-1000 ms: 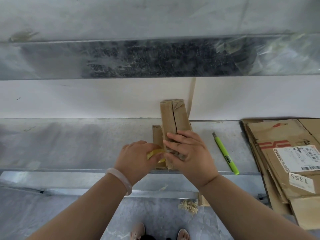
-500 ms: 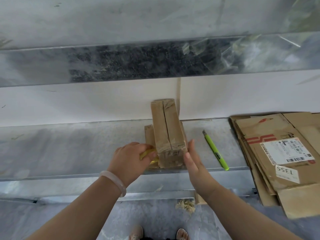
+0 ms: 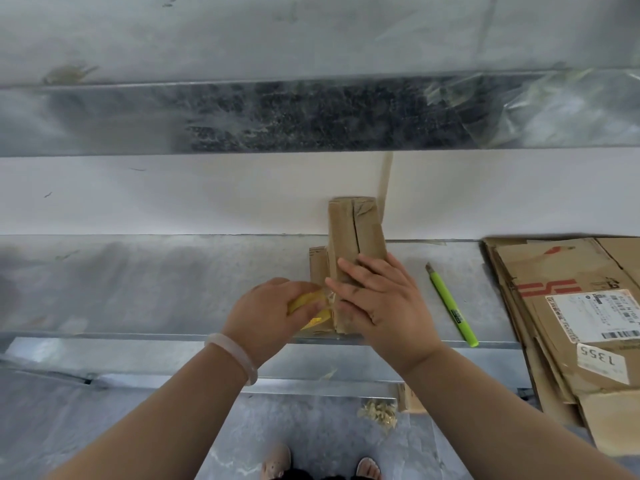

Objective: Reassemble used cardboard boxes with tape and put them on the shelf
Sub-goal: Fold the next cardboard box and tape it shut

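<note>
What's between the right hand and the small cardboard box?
Nothing visible: the right hand presses flat on the small brown cardboard box; the left hand grips a yellow tape roll beside it.

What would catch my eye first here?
The right hand presses flat on a small cardboard box on the metal shelf, while the left hand grips a yellow tape roll beside it. To their right lie a green utility knife and a stack of flattened cardboard.
</note>
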